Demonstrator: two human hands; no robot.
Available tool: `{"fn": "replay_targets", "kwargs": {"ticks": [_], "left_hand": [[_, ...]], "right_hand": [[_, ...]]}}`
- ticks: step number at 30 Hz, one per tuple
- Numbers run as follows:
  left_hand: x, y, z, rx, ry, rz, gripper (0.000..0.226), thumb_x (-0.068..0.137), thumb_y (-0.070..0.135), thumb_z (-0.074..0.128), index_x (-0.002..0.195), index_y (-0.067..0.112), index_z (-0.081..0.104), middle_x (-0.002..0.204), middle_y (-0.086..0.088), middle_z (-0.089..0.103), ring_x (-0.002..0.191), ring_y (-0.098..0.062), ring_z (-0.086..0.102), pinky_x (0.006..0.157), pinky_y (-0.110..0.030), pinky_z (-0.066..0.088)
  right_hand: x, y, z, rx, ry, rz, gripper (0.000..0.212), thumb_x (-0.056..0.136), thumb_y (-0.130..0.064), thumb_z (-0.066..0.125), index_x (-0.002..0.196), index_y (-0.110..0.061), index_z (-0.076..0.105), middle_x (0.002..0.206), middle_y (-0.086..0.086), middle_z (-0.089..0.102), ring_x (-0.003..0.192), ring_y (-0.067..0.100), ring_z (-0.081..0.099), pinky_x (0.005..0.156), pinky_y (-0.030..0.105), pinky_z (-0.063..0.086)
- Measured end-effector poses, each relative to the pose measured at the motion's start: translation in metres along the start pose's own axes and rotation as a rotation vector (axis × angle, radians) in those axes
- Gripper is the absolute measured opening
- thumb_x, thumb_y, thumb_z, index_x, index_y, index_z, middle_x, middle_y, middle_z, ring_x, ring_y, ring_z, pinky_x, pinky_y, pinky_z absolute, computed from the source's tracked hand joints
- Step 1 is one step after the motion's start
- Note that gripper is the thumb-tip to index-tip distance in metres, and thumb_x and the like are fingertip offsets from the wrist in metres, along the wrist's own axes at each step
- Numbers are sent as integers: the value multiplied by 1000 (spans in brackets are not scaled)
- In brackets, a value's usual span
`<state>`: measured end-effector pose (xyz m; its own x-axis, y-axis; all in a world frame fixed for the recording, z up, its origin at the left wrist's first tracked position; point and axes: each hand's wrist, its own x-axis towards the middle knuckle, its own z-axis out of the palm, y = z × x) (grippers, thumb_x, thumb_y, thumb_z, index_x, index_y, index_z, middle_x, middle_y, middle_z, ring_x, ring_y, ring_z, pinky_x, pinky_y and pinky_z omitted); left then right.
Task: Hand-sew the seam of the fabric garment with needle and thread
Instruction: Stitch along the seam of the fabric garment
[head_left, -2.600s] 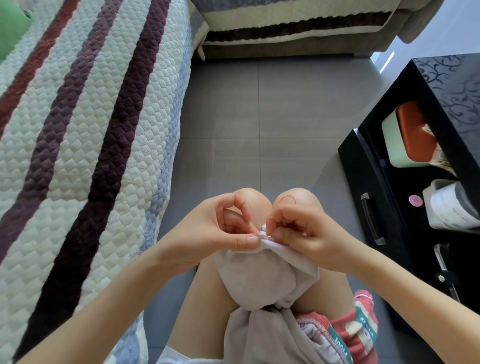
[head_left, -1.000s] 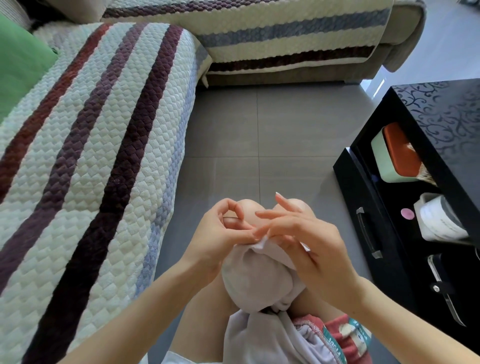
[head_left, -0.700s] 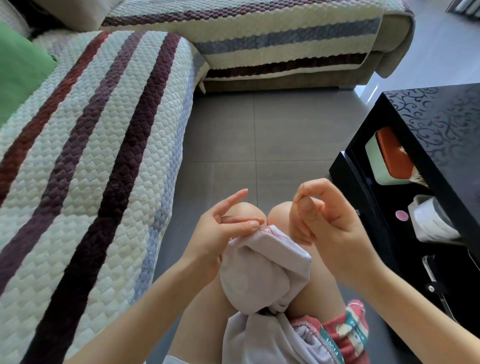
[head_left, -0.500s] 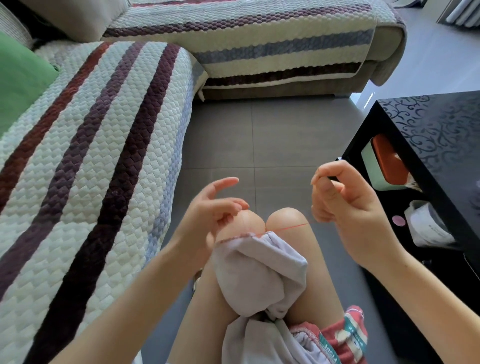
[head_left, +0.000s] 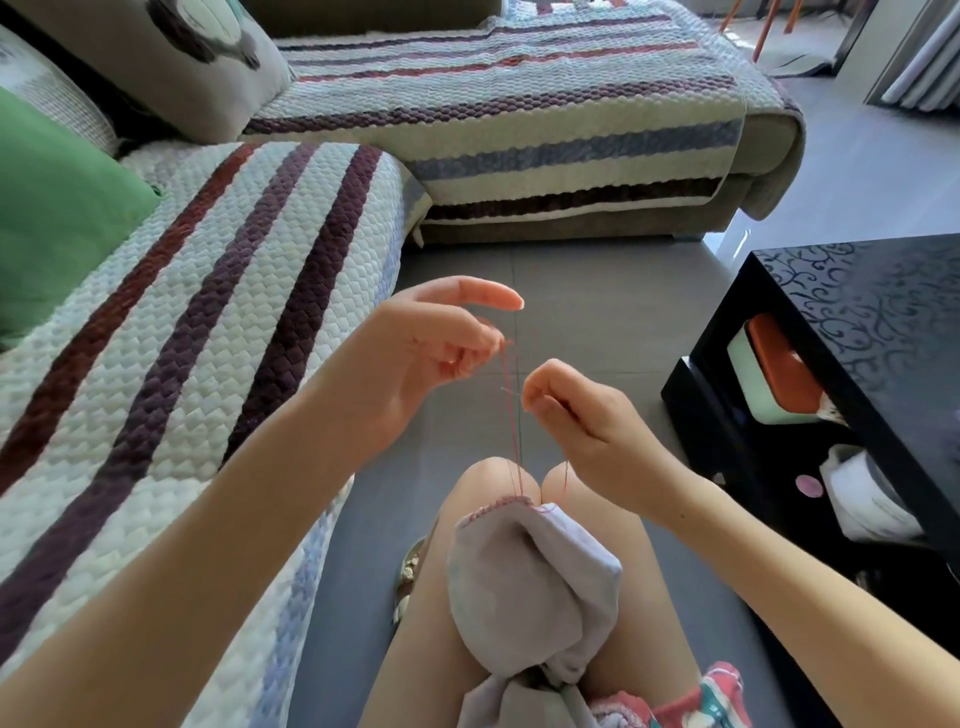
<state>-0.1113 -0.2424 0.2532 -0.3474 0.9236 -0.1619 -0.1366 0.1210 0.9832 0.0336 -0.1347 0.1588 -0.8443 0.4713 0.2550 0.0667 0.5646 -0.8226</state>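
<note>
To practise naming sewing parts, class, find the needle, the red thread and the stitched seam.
needle (head_left: 514, 394), head view, middle of its bare shaft.
red thread (head_left: 511, 415), head view, midway up the taut strand.
stitched seam (head_left: 498, 505), head view, red stitching along the top edge.

quilted striped cover over sofa at left, carried on across back section. green cushion far left, near grey pillow. grey tiled floor in middle. black patterned table at right; in open shelf, mint box with orange lid, white roll, pink disc just beside roll.
</note>
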Motion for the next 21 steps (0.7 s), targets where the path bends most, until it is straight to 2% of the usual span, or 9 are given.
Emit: {"fn": "replay_targets", "kwargs": {"ticks": [4,9,11,13,15,17,19,21], "left_hand": [[-1,-2,-3,26,9,-27,38,60,6,54,95,8,68,57,-2,49,56,-11,45,63,-20,41],[1,-5,-8,13,12,-40,37,60,6,55,95,9,68,56,0,51,55,-11,45,67,-25,38],[4,-7,-10,4,28,-48,37,60,5,56,94,10,68,57,-1,51,56,-11,46,66,-25,37],[7,-9,-12,-3,45,-68,36,60,5,56,94,10,67,57,-1,52,55,-10,47,65,-24,37],[10,-15,-14,-17,66,-94,36,59,6,58,94,10,66,58,0,55,54,-9,49,65,-23,38],[13,-25,-15,11,89,-127,34,60,10,61,93,14,66,67,0,64,62,-9,55,71,-24,41],[12,-40,-15,89,118,-172,33,61,21,64,94,18,65,85,1,70,80,-11,60,81,-28,42],[6,-61,-15,228,157,-186,33,61,36,67,90,21,66,87,5,67,88,-10,59,85,-29,43]], "right_hand": [[-1,-3,5,60,12,-41,18,95,-17,42,83,-30,45,61,-12,37,56,7,30,56,16,28],[-1,-12,8,46,-3,-143,14,94,-16,42,85,-13,52,62,-12,39,56,6,32,57,12,29],[-2,-17,7,75,-27,-180,12,92,-19,41,85,-16,51,64,-12,40,57,5,33,58,11,29],[-4,-22,6,168,-54,-194,2,91,-19,44,92,-20,45,65,-10,36,57,8,30,58,12,28],[-5,-26,6,295,-45,-170,15,92,-14,49,103,-20,41,63,-4,30,55,12,26,56,15,27],[-3,-28,6,356,21,-120,22,92,-8,48,108,-22,43,60,-8,30,53,8,26,54,13,28],[0,-29,5,375,94,-89,12,93,-10,46,94,-21,52,61,-16,43,54,2,34,57,10,32],[2,-27,2,450,140,-15,14,92,-15,47,81,-15,56,62,-17,49,56,2,39,58,13,34]]}}
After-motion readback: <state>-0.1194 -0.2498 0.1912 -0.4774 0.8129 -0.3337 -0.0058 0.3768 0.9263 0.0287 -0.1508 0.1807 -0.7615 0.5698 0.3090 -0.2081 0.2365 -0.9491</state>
